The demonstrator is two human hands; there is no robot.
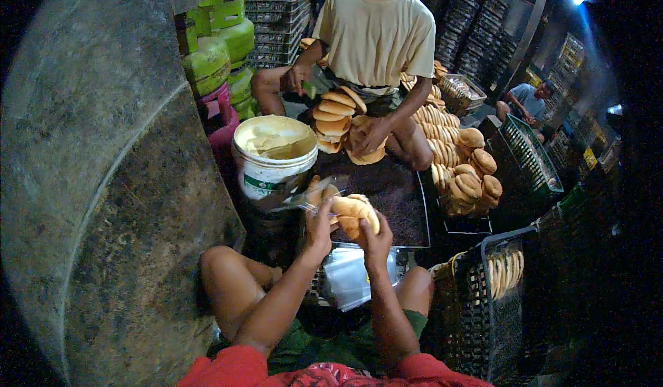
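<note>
In front of me, over the near edge of a dark tray (pixel 407 211), a golden bread bun (pixel 353 211) is held up between both hands. My right hand (pixel 376 238) grips its right end with fingers closed. My left hand (pixel 320 228) is closed at its left end, on a clear plastic bag (pixel 304 199) that sticks out to the left. How far the bun reaches into the bag I cannot tell. Behind the bag lie more brown buns (pixel 316 188). Below my hands, a stack of clear plastic bags (pixel 349 276) rests between my knees.
A co-worker (pixel 376 35) sits opposite, one hand on a bun beside stacked buns (pixel 335 114). At the left stand a white bucket (pixel 259 176) and green gas cylinders (pixel 207 62). Rows of buns (pixel 449 145) fill the right, near a crate (pixel 487 304). A wall (pixel 131 214) bounds my left.
</note>
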